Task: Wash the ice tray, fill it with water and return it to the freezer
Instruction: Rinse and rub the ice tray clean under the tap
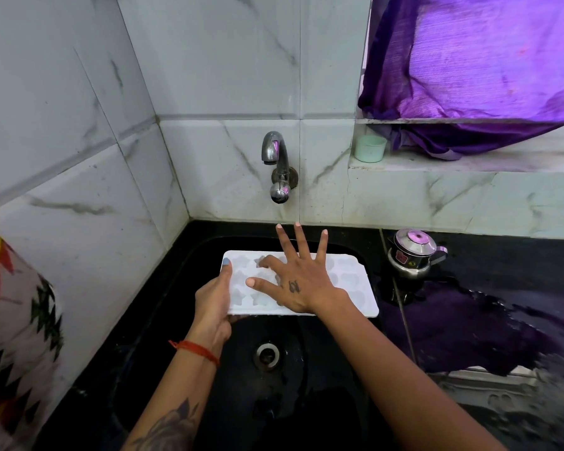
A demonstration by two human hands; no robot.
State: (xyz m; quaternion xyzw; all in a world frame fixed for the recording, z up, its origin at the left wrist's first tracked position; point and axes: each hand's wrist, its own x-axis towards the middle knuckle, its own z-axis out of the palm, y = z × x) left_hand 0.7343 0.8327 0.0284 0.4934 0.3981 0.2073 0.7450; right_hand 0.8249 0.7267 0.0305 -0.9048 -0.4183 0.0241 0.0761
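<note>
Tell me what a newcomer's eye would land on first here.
First, the white ice tray held over the black sink: the left hand grips its left end while the right hand lies spread across its top. Then the chrome tap on the wall above, and the purple curtain at upper right.

Your left hand (214, 299) grips the white ice tray (355, 288) by its left end over the black sink (306, 369); your right hand (302, 281) lies spread across it, under the tap (279, 157).

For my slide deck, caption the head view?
Left hand grips white ice tray over black sink; right hand spread on it.
</note>
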